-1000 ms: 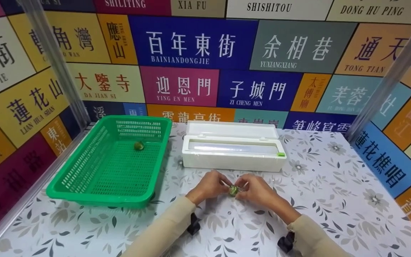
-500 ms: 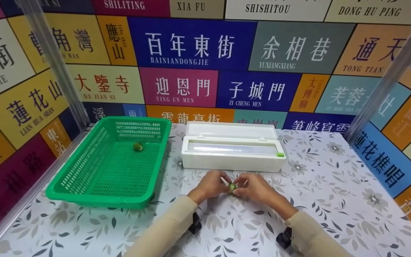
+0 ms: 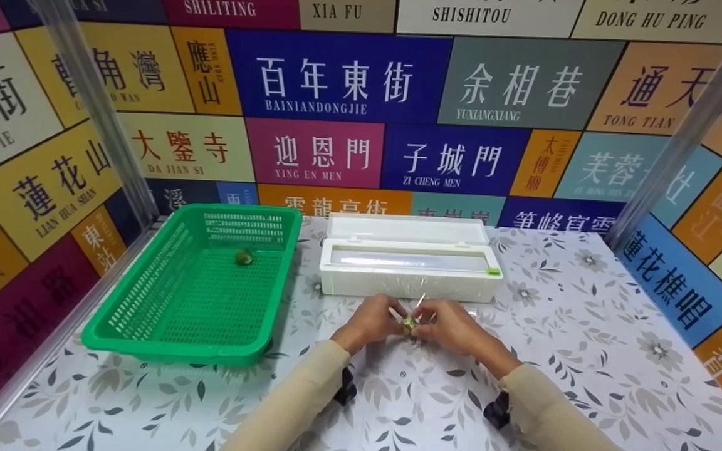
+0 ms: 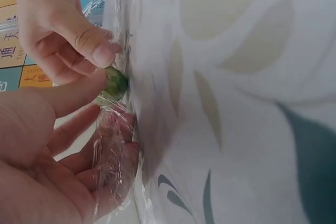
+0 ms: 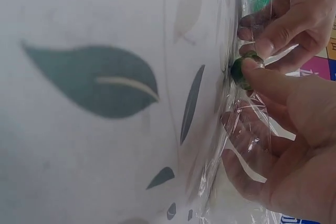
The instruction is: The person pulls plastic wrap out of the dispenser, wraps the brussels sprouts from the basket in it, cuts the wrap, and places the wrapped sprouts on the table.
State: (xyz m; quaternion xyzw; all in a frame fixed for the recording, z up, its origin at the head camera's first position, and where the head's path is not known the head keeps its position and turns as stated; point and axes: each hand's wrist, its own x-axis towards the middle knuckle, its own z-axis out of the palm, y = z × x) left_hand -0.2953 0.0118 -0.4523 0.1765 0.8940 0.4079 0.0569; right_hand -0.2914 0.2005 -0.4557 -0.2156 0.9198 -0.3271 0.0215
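Note:
Between both hands, close over the table, is a small round green vegetable or fruit [image 3: 408, 324] with lighter patches. Clear cling film [image 4: 111, 145] is crumpled around it and spreads over the fingers in both wrist views. My left hand [image 3: 370, 321] pinches its left side, the thumb lying on the green skin in the left wrist view. From the right, my right hand [image 3: 452, 326] pinches the wrapped piece, its thumb pressed against the green surface [image 5: 242, 73] in the right wrist view. The fingertips of the two hands almost meet.
A white cling film dispenser [image 3: 408, 285] with its lid raised stands just beyond the hands. To the left is a green plastic basket [image 3: 176, 351] holding one small round brownish-green piece [image 3: 244, 257]. A flower-patterned cloth [image 3: 586, 351] covers the table; sign-printed walls enclose it.
Both hands have shifted slightly forward, toward the dispenser, with the wrapped green piece between them. A shiny strip of film now stands up above the fingers. Basket and dispenser stay in place.

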